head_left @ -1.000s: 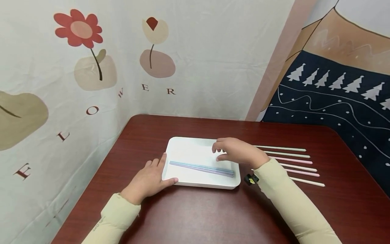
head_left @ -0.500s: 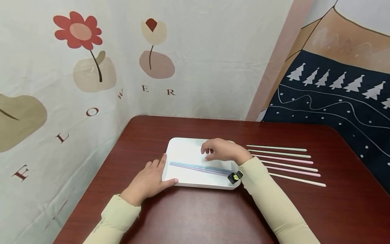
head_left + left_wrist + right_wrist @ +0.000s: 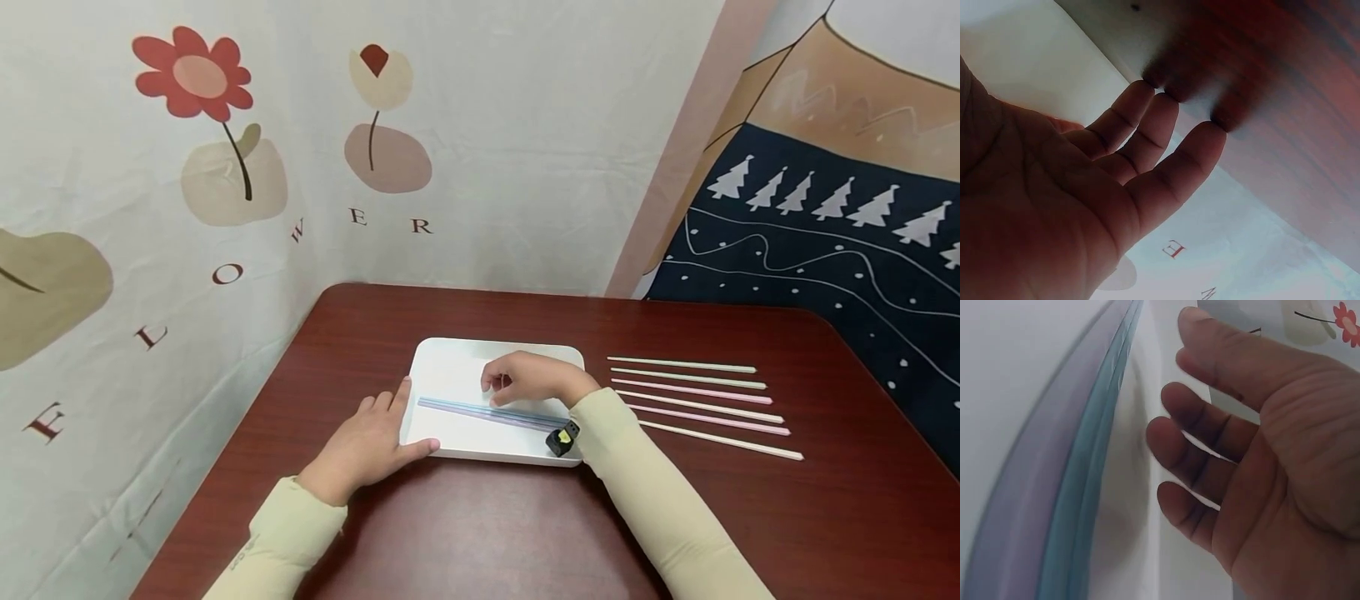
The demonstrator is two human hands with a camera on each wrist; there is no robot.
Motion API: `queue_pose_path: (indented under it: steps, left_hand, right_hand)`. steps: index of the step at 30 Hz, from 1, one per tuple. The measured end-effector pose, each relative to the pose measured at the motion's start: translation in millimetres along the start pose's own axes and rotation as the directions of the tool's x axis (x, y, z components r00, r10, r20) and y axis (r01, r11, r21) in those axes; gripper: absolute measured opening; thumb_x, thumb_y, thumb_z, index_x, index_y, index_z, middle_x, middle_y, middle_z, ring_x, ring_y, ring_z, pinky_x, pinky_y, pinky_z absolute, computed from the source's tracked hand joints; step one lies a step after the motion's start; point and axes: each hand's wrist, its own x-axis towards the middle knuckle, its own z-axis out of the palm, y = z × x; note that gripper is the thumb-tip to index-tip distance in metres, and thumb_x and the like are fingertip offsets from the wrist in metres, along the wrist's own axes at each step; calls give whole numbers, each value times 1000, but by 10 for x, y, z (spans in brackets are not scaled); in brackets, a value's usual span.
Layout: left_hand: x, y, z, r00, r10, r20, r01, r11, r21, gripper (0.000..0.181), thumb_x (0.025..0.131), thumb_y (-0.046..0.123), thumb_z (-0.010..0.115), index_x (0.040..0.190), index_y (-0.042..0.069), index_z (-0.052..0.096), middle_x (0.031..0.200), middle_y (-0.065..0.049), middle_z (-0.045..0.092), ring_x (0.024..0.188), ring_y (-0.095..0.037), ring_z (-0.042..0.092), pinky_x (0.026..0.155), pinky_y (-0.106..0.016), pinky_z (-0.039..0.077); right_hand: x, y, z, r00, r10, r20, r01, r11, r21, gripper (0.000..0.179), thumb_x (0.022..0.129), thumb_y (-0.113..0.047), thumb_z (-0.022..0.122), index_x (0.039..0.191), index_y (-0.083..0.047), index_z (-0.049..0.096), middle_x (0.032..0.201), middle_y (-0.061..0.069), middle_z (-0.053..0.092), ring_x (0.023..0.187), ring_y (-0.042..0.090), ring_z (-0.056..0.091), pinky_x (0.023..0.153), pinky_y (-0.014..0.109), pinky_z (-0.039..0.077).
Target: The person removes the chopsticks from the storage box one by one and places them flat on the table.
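Observation:
A white rectangular tray (image 3: 450,360) sits on the table with blue and purple chopsticks (image 3: 480,411) lying together in it, slightly slanted. My left hand (image 3: 363,440) rests at the tray's left end, its straight fingers along that side and the thumb at the front rim. Over the middle of the tray is my right hand (image 3: 528,379), fingers loosely bent and holding nothing. The right wrist view shows the thumb and fingers apart beside the purple chopsticks (image 3: 1022,515) and blue chopsticks (image 3: 1075,481).
Several pale green, pink and cream chopsticks (image 3: 693,388) lie side by side on the dark red table (image 3: 450,533), right of the tray. A small black device (image 3: 561,438) hangs at the right wrist. A printed cloth (image 3: 510,167) stands behind the table.
My right hand has moved left across the tray, and its thumb and fingers have drawn closer together. The left hand, the tray and the chopsticks have stayed in place.

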Motion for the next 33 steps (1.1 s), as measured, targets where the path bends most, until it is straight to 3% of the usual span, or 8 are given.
queue_pose_path:
  steps: [9, 22, 33]
  left_hand:
    - [1, -4, 0, 1000, -10, 7, 10, 1000, 5, 113, 85, 78, 51, 155, -5, 22, 134, -24, 50, 122, -41, 46, 93, -51, 46]
    - [-1, 7, 12, 1000, -3, -5, 3, 1000, 0, 113, 85, 78, 50, 155, -5, 22, 133, -24, 49, 121, -41, 46, 93, -51, 46]
    - [3, 22, 6, 1000, -7, 0, 7, 1000, 2, 113, 84, 78, 51, 155, -5, 21, 134, -24, 49, 122, -42, 45, 94, -51, 45]
  right_hand:
    - [56, 35, 86, 999, 0, 51, -2, 999, 33, 12, 89, -10, 73, 90, -19, 66, 76, -9, 54, 74, 5, 50, 70, 24, 43]
    - [35, 60, 115, 1000, 6, 29, -6, 1000, -5, 15, 91, -5, 66, 93, -20, 67, 77, -9, 55, 74, 5, 50, 71, 24, 44]
    - [15, 60, 90, 999, 23, -34, -25, 999, -45, 17, 93, -3, 62, 95, -19, 67, 79, -9, 56, 74, 6, 51, 71, 25, 43]
